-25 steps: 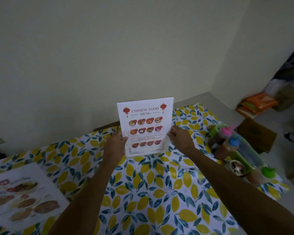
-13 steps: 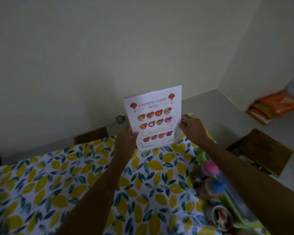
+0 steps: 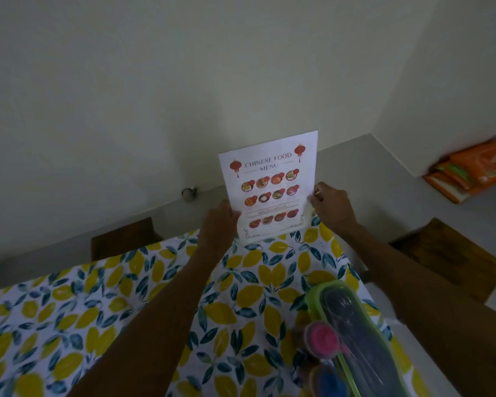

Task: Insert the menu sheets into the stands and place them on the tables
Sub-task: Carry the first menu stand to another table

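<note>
A white "Chinese Food Menu" sheet in its clear stand (image 3: 271, 186) stands upright at the far edge of the table with the lemon-print cloth (image 3: 126, 305). My left hand (image 3: 217, 224) grips its lower left edge. My right hand (image 3: 331, 204) pinches its right edge. The foot of the stand is at the cloth's far edge, partly hidden by my hands.
A green-rimmed tray (image 3: 352, 333) with pink-capped (image 3: 322, 339) and blue-capped bottles sits at the near right. Wooden stools stand at the far left (image 3: 123, 239) and at the right (image 3: 447, 256). Orange packets (image 3: 470, 170) lie on the floor by the wall.
My view has moved forward and right along the table. The menu stand, held in both hands, has gone from the middle of the cloth to its far edge. The tray now lies nearer.
</note>
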Demonstrator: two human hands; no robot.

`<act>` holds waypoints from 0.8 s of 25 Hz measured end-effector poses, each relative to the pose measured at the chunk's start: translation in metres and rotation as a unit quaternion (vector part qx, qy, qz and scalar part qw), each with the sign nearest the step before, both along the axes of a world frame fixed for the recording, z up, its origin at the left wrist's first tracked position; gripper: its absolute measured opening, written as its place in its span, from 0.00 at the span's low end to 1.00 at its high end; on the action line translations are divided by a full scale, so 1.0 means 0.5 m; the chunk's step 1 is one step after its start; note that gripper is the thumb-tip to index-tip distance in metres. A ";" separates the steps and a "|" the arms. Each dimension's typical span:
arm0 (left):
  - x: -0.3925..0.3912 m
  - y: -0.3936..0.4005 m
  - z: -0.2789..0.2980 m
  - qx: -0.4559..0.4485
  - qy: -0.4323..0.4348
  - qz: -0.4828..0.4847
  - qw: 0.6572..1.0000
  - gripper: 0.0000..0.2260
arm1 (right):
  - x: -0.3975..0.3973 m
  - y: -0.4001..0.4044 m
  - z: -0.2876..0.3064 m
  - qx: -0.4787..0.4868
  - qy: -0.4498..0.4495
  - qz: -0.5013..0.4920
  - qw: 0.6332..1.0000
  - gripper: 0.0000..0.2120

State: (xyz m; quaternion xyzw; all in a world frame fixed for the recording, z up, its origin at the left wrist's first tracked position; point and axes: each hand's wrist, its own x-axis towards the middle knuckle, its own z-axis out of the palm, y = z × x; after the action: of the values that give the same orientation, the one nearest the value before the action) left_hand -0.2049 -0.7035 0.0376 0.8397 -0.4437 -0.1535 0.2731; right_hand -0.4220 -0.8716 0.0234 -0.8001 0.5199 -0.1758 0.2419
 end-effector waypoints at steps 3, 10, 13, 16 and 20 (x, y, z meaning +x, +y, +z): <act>-0.003 -0.028 -0.023 0.014 0.001 0.013 1.000 0.11 | -0.003 -0.021 -0.030 0.006 -0.011 0.003 1.000 0.09; -0.013 -0.029 -0.065 0.013 0.019 0.029 0.999 0.12 | -0.007 -0.014 -0.087 -0.034 -0.044 0.004 0.998 0.10; -0.019 -0.026 -0.064 0.015 0.022 0.028 0.999 0.13 | -0.009 -0.006 -0.091 -0.029 -0.045 0.000 0.999 0.11; -0.027 -0.017 -0.058 0.012 0.018 0.022 1.000 0.13 | 0.003 -0.001 -0.082 -0.028 -0.041 -0.017 0.999 0.11; -0.024 -0.014 -0.061 0.010 0.029 0.014 0.999 0.12 | 0.009 0.003 -0.075 -0.021 -0.039 -0.032 0.999 0.11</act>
State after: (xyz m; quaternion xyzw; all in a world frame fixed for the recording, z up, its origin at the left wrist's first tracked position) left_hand -0.2170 -0.7105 0.0070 0.8438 -0.4221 -0.1779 0.2796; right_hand -0.4177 -0.8702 -0.0139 -0.7808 0.5316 -0.2251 0.2391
